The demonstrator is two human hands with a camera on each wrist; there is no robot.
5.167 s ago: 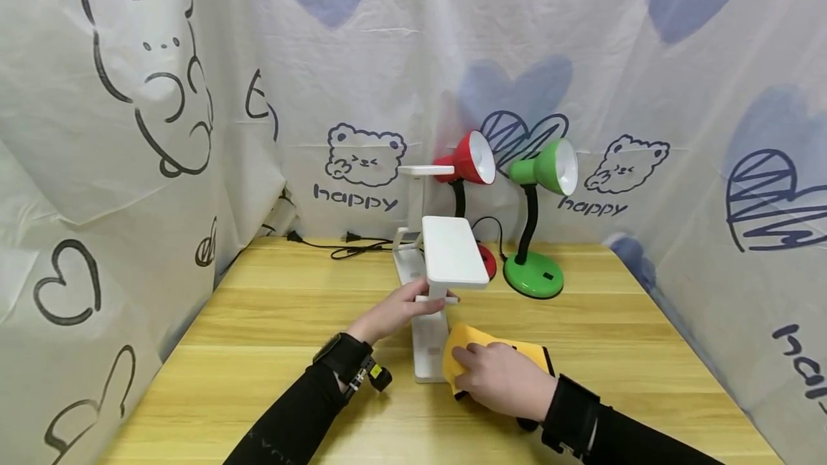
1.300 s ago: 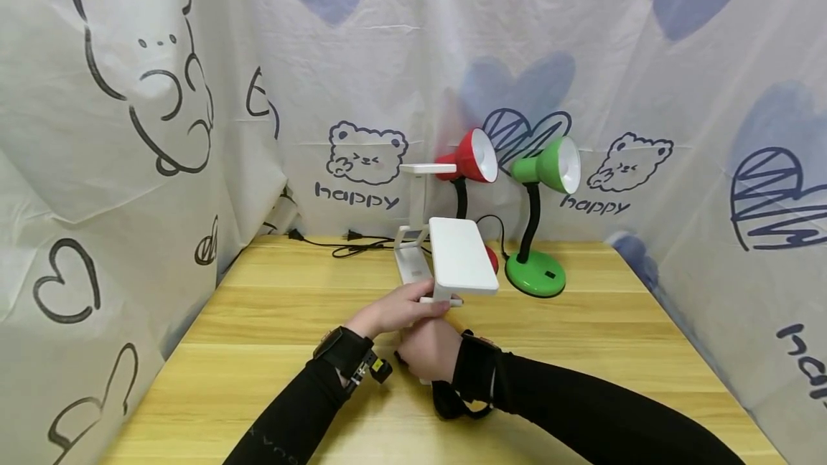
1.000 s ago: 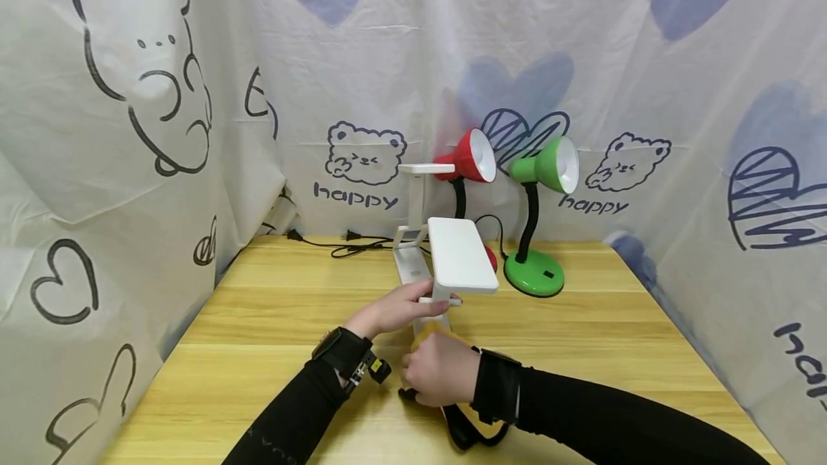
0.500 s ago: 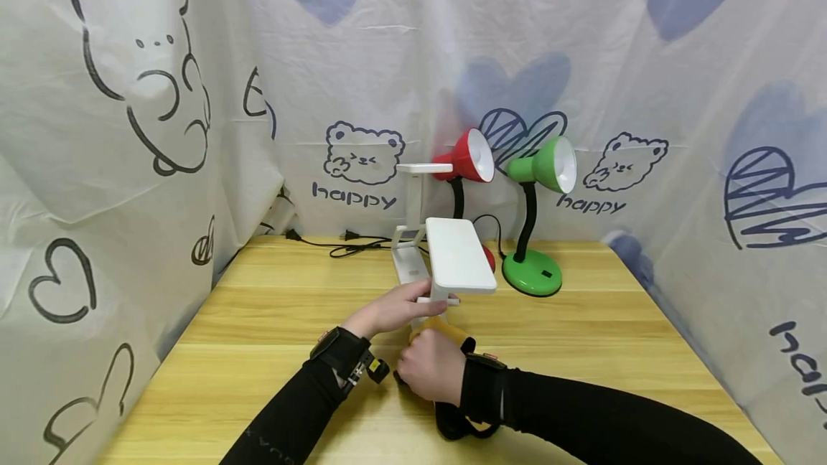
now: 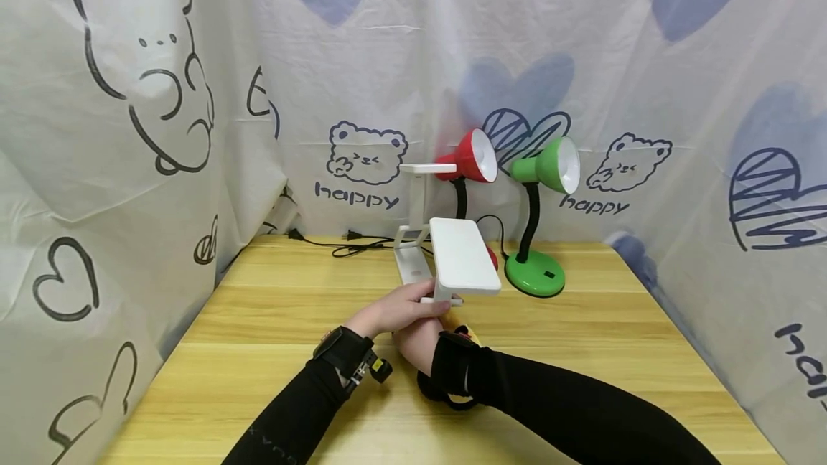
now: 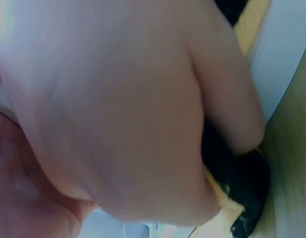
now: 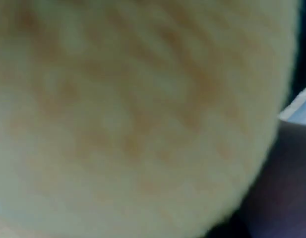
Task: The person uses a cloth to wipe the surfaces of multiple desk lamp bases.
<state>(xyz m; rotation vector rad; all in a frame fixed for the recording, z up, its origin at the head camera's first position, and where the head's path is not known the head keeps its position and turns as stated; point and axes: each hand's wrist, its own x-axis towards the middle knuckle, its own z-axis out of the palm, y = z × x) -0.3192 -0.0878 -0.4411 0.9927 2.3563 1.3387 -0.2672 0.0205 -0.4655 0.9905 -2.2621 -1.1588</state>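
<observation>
A white desk lamp (image 5: 464,255) with a flat rectangular head stands mid-table. My left hand (image 5: 395,309) grips its stem just below the head, thumb and fingers around it. Right beneath the left hand, my right hand (image 5: 418,344) clutches a yellow cloth (image 5: 454,321) with black edging over the lamp's base, which the hands mostly hide in the head view. In the left wrist view, curled right-hand fingers (image 6: 232,114) press the cloth's black edge (image 6: 242,178) beside the white base (image 6: 281,49). Blurred fuzzy cloth (image 7: 133,124) fills most of the right wrist view.
Behind stands another white lamp (image 5: 418,199), beside a red lamp (image 5: 474,156) and a green lamp (image 5: 535,275). Black cords with plugs (image 5: 355,246) lie at the back of the wooden table (image 5: 278,329). Printed white curtains (image 5: 362,77) enclose it.
My right hand has brought the cloth from right of the lamp onto its base. It shifts back and forth there, now farther forward, close under the left hand. The left hand keeps its hold.
</observation>
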